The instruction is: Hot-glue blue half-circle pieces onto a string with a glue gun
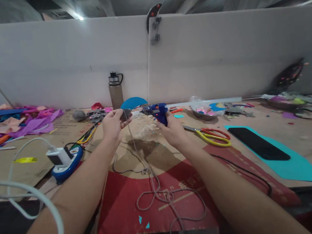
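Two bare hands are raised over a cardboard sheet [147, 210] spread on the workbench [305, 136]. The left hand [113, 126] has its fingers closed around a small dark piece [126, 114], pinched between thumb and fingertips; what the piece is cannot be told from here. A length of thin cord [154, 181] hangs from that hand, drops to the cardboard and lies there in loose loops near the person's lap. The right hand [172, 131] is wrapped tight around the handle of a blue glue gun [158, 112], held just right of the dark piece, nozzle pointing left toward it, the two close but not clearly touching. A black cable [243, 172] runs back along the right forearm. Under the hands sits a patch of pale scraps [147, 128]. Just right of the glue gun hand lie scissors [213, 135] with red and yellow handles, flat on the bench. Further right, a flat black strip [257, 143] rests on a turquoise sheet [295, 165]. Left of the hands, a white charger [57, 156] sits plugged into a blue power strip [68, 165], with a thick white cable [38, 200] curving toward the camera. A brown bottle [116, 91] stands upright at the back, against the white wall panel [46, 71]. Purple and pink paper offcuts [25, 125] are heaped at far left.
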`<state>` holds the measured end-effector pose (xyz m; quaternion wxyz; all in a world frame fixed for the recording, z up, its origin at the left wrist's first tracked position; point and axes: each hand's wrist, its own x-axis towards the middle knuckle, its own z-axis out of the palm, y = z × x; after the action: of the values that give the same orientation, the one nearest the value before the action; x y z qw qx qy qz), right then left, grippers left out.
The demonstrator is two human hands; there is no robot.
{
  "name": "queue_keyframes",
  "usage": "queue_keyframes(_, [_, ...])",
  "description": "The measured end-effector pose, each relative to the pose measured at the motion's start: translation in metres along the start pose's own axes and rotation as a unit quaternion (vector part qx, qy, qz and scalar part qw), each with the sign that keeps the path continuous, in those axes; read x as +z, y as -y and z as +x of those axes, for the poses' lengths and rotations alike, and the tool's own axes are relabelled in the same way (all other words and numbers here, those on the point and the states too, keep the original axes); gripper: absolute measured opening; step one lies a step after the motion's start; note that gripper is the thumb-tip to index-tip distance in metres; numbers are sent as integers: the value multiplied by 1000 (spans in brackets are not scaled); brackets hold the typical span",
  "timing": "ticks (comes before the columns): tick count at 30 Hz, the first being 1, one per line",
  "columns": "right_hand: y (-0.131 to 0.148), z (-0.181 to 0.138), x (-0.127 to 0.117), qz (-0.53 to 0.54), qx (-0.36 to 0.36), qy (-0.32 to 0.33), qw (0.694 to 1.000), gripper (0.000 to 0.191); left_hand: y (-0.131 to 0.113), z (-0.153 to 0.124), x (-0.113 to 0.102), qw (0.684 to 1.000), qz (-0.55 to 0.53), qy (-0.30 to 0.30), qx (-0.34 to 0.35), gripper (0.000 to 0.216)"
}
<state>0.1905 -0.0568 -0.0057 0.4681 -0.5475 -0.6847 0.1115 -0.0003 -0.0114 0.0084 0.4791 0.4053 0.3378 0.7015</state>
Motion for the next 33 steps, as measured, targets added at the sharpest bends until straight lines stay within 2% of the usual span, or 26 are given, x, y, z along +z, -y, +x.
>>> queue_keyframes(2, [-6, 3, 3, 25, 76, 14, 997, 27, -1, 2, -1, 1000, 0, -8, -1, 11])
queue_keyframes(5, [-18, 6, 9, 88, 197, 89, 972, 15, -2, 4, -2, 1000, -3, -21, 5, 10])
queue_keyframes(7, [-27, 8, 12, 98, 236, 132, 958, 13, -4, 5, -3, 1000, -5, -23, 15, 10])
queue_keyframes(9, [-36, 9, 12, 35, 224, 130, 965, 18, -5, 6, -3, 999, 3, -28, 33, 10])
queue_keyframes(11, [-45, 10, 8, -73, 157, 80, 982, 21, -6, 6, -3, 998, 19, -35, 56, 11])
queue_keyframes(13, [-50, 10, 2, -167, 76, 17, 983, 26, -6, 6, -2, 995, 38, -41, 77, 12])
queue_keyframes(16, [-45, 8, -4, -202, 28, -40, 978, 27, -2, 6, 0, 992, 66, -37, 99, 12])
queue_keyframes(18, [-32, 7, -1, -140, 25, -33, 989, 21, 0, 3, 1, 988, 95, -24, 119, 12])
queue_keyframes(21, [0, 7, 15, 74, 38, 15, 996, 14, 2, -4, 3, 971, 174, -4, 162, 12])
queue_keyframes(24, [32, 11, 40, 272, 45, 37, 961, 30, -1, -13, 5, 940, 262, 13, 216, 11])
queue_keyframes(26, [48, 14, 55, 343, 86, 62, 933, 36, -4, -17, 6, 934, 279, 25, 223, 10])
queue_keyframes(28, [56, 16, 65, 379, 114, 72, 915, 34, -5, -18, 6, 942, 262, 22, 209, 10])
queue_keyframes(29, [57, 17, 67, 378, 116, 67, 916, 31, -4, -17, 6, 950, 243, 22, 194, 11])
queue_keyframes(33, [50, 15, 63, 305, 67, 1, 950, 20, 2, -12, 6, 982, 130, 44, 129, 14])
